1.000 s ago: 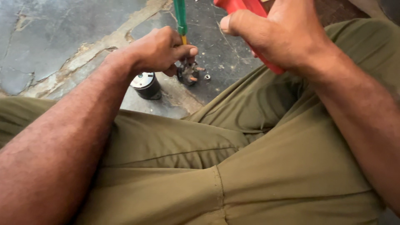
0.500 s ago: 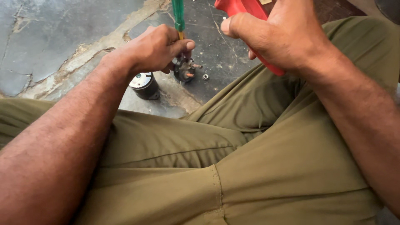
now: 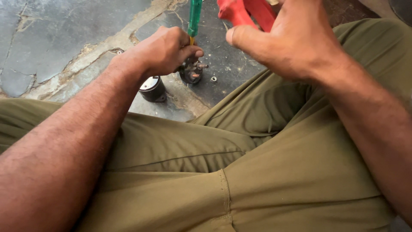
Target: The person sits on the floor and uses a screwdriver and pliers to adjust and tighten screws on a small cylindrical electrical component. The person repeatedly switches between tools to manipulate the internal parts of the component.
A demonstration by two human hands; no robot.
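Nearest, olive trousers [image 3: 240,172] fill the lower frame, the person seated over a cracked stone floor [image 3: 51,38]. At ten o'clock of the lap, the left hand [image 3: 165,51] is curled tight around a small dark metal part [image 3: 191,71] with copper-coloured studs, held just above the floor; it looks dense, rigid, probably greasy, best gripped round its body, clear of the studs. A green-handled tool [image 3: 194,17] stands upright, touching that hand. At one o'clock the right hand [image 3: 292,41] is clenched on red tool handles [image 3: 246,12]. A black cylinder [image 3: 152,89] and a tiny nut [image 3: 213,79] lie near. No packages, labels or signs visible.
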